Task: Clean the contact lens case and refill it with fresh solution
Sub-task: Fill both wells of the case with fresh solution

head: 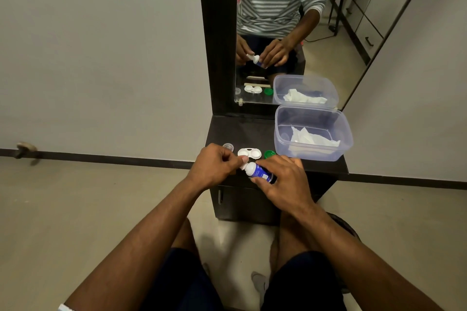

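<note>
Holding the solution bottle [262, 173] tilted on its side, the right hand [285, 181] wraps its body with curled fingers while the left hand [214, 165] pinches the white cap [244, 165] at the bottle's mouth between thumb and forefinger. Just beyond both hands, the open contact lens case [249, 153] lies on the dark shelf [242, 131], a green lid [269, 154] to its right and a clear lid [227, 145] to its left. The step appears to be uncapping or recapping; it goes best with the bottle kept steady, the cap turned gently, the nozzle left untouched, and no squeeze until the tip is above a well.
</note>
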